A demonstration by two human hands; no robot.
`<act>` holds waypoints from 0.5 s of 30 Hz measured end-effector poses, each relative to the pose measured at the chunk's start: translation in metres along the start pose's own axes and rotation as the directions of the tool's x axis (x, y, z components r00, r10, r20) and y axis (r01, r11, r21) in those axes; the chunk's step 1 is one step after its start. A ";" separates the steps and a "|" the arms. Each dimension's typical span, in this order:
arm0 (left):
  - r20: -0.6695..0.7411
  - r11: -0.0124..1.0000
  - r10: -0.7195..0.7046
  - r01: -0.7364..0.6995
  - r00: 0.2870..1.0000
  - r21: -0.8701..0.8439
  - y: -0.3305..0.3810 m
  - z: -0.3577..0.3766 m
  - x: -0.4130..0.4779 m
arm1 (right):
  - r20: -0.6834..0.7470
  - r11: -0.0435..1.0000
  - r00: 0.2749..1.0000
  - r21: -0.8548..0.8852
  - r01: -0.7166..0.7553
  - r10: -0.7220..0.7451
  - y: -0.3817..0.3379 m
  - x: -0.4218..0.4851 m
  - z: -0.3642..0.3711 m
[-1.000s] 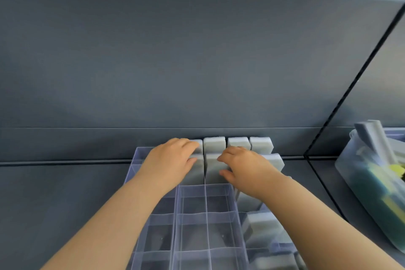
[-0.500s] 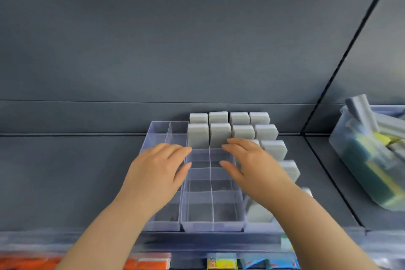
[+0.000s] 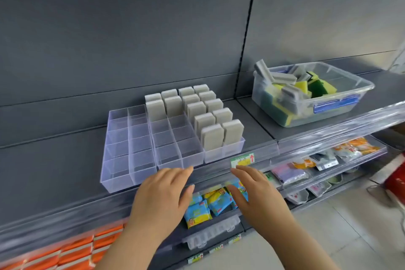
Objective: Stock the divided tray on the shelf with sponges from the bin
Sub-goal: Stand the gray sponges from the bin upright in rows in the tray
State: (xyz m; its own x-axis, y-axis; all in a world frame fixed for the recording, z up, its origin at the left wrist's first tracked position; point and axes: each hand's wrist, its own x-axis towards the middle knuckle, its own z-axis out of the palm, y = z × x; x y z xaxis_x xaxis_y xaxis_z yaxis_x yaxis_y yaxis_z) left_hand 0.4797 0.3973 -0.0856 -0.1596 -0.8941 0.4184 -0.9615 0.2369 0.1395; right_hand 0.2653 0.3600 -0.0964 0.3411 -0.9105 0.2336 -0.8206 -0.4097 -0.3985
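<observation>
while left hand (image 3: 162, 199) and right hand (image 3: 259, 200) hover spread | clear divided tray (image 3: 119, 160), rounded grey sponges (image 3: 212, 140) upright | translucent bin (image 3: 360, 98)

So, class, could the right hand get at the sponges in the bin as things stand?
Probably yes: the right hand is empty, the bin is open-topped, its sponges stick up, and nothing lies between.

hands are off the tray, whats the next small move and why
Probably reach the right hand over to the bin for a grey sponge: both it and the left hand are open and hold nothing, and the tray has many bare compartments at left and middle.
</observation>
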 end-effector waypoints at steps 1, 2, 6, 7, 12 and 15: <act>0.008 1.000 0.019 -0.019 1.000 -0.019 0.012 0.003 0.006 | -0.023 0.999 0.999 -0.005 -0.047 0.047 0.012 -0.009 -0.009; 0.011 0.998 0.047 -0.046 0.999 -0.038 0.023 0.006 0.013 | -0.051 0.996 0.994 -0.007 -0.094 0.093 0.025 -0.016 -0.018; -0.015 0.980 0.167 -0.168 0.986 -0.107 0.075 0.020 0.056 | -0.119 0.966 0.959 0.019 -0.258 0.259 0.079 -0.040 -0.050; -0.027 0.974 0.191 -0.193 0.981 -0.118 0.089 0.025 0.068 | -0.136 0.957 0.947 0.027 -0.290 0.291 0.094 -0.043 -0.057; -0.084 0.951 0.261 -0.271 0.962 -0.145 0.159 0.059 0.140 | -0.164 0.920 0.905 0.051 -0.389 0.392 0.177 -0.044 -0.095; -0.104 0.947 0.270 -0.284 0.957 -0.153 0.206 0.077 0.190 | -0.187 0.915 0.896 0.056 -0.399 0.402 0.233 -0.035 -0.127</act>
State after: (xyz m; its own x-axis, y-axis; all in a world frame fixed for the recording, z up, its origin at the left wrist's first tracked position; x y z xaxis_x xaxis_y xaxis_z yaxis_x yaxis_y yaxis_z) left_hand 0.2338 0.2475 -0.0462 -0.3893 -0.7525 0.5312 -0.8308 0.5359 0.1504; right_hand 0.0037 0.3036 -0.0850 -0.1097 -0.9705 0.2148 -0.8617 -0.0149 -0.5072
